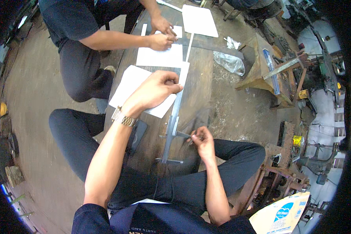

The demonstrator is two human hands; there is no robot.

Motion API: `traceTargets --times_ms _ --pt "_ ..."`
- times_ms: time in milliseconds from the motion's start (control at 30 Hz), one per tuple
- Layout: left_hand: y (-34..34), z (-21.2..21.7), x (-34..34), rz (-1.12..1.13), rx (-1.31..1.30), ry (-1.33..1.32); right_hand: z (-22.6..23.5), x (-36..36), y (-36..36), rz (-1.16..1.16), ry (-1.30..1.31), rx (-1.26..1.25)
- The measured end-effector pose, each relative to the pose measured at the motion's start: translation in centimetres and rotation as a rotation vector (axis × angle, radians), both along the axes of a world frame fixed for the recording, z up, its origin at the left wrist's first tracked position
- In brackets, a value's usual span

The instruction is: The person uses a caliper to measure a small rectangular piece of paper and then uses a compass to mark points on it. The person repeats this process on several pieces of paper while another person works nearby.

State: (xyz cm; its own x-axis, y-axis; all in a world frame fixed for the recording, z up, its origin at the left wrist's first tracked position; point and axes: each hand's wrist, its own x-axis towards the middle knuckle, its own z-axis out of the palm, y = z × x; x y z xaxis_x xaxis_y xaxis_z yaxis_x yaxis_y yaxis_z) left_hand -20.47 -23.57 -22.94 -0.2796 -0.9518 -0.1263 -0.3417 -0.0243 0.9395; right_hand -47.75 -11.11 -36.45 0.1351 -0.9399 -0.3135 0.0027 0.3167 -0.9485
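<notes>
Two people: we sit at one end of a dark bench; another person crouches at the far end.
Room: we see a workshop with a dusty concrete floor and rusty metal frames at our right.
Bench: it carries white sheets, a second stack and a single sheet.
Ruler: a long steel caliper-like ruler lies lengthwise on the bench, its far end under our left hand.
Left hand: our left hand is closed, fingers curled, pressing on the sheets and the ruler's end.
Right hand: our right hand pinches a thin metal piece beside the ruler.
Bag: a clear plastic bag lies past the bench edge.
Package: a tan carton with a blue oval mark sits at lower right.
Other hands: the other person's hands meet over the far stack.
</notes>
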Motion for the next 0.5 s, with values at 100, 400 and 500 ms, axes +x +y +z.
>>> traceTargets --times_ms 100,400,500 --pt "0.6 1.0 0.1 0.001 -0.010 0.113 -1.2 0.8 0.3 0.127 0.148 0.079" --pt "2.1 2.5 -0.6 0.015 0.093 0.108 -0.7 0.6 1.1 0.296 0.771 0.058" --pt "2.0 2.1 -0.6 -0.013 0.094 0.101 2.3 0.5 1.8 0.248 0.970 -0.111"
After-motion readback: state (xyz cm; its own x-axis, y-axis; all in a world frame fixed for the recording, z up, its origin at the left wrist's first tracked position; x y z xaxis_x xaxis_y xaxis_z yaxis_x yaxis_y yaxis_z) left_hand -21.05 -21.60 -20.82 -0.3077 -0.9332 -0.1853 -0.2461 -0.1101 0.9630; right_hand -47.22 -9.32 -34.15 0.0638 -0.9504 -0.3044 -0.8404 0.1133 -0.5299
